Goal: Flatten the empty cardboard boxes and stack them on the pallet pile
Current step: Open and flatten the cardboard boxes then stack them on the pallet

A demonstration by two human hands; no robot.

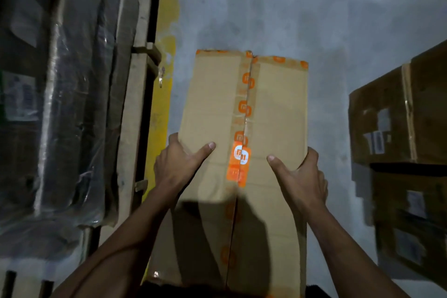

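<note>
A long brown cardboard box [212,104] is held out in front of me over the grey floor, its top seam closed with orange-logo tape [244,109]. My left hand [177,167] grips its left edge, thumb laid on the top face and fingers wrapped round the side. On the right edge my right hand [298,176] grips the same way, thumb on top. The near end of the box lies in shadow between my forearms.
A wooden pallet [135,109] with dark film-wrapped goods [60,104] stands on the left, beside a yellow floor line [162,104]. Stacked brown boxes [396,128] with labels stand at the right edge. Bare grey concrete floor [290,7] lies ahead.
</note>
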